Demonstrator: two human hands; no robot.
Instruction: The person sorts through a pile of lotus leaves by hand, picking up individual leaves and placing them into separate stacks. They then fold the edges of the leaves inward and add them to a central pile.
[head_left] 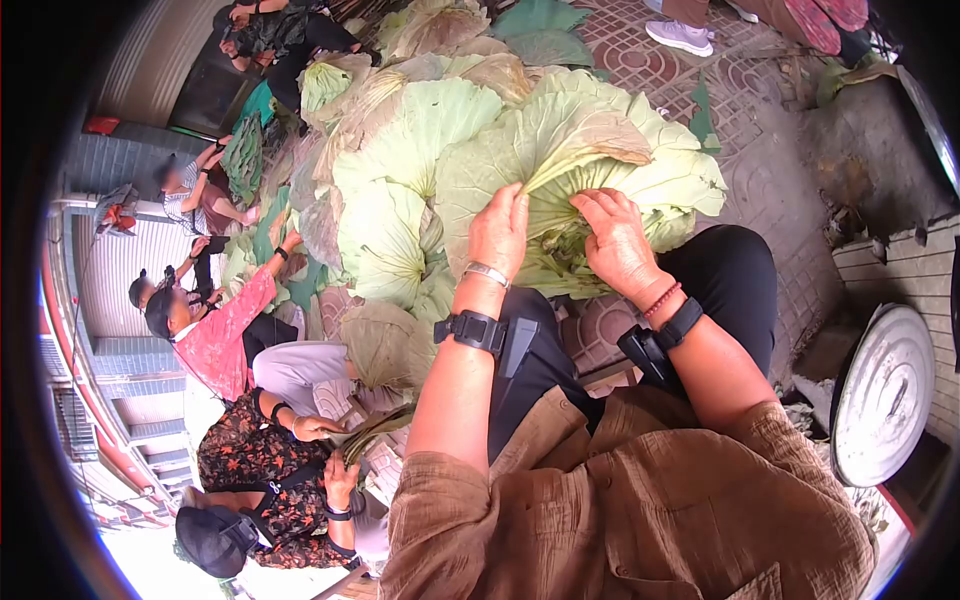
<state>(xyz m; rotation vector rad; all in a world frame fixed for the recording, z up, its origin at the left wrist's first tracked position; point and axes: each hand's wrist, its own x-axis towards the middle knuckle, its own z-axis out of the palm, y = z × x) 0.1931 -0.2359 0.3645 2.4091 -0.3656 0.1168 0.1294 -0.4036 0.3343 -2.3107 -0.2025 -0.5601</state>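
Observation:
Large pale green leaves with fanned veins lie in a stack in front of my knees. My left hand (498, 232) is closed on the folded edge of a big leaf (485, 165), whose upper part is browned. To its right, my right hand (617, 235) has its fingers bent over the stacked leaves (685, 170), thumb and fingers together at the leaf's creased middle. The fingertips of both hands are partly hidden by the folds. Crumpled green leaf parts show between and below the hands.
More broad leaves (385, 240) spread left and ahead. Several people sit along the left, one in a floral shirt (240, 440) holding folded leaves (375, 435). A round metal lid (885, 395) leans at the right beside a dark stove-like block (870, 150). A person's shoe (680, 37) is at the top.

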